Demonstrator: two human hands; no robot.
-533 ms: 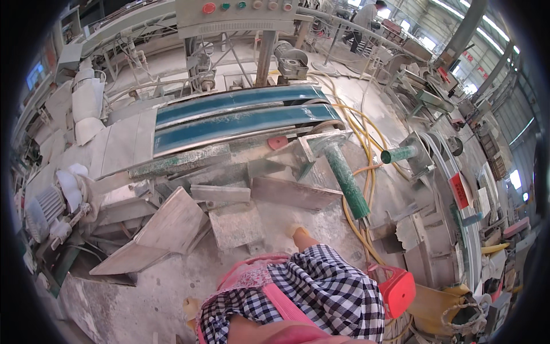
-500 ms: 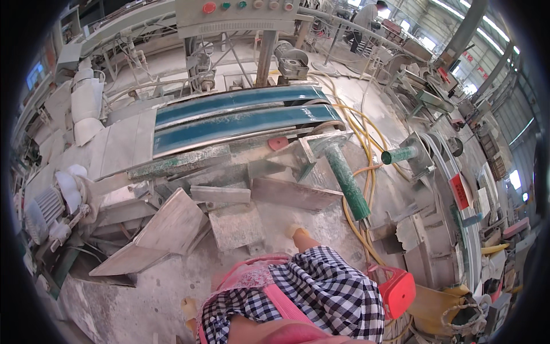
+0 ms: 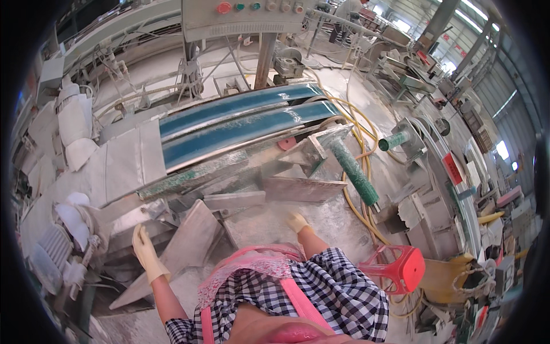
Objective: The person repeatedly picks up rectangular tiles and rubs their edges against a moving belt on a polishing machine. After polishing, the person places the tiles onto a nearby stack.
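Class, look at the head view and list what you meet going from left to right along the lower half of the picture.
Dusty electric motor → left hand in a yellowish glove → leaning grey slab → right hand, also gloved → red plastic stool.

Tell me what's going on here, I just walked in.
A person in a checked shirt and pink apron stands at a dusty stone-working machine with two long blue belts. Both hands wear pale gloves and hold nothing. The left hand is raised with its fingers spread, beside a tilted grey slab that leans among other stone offcuts. The right hand hangs lower, over the dust-covered floor near a flat slab. A red plastic stool stands to the person's right.
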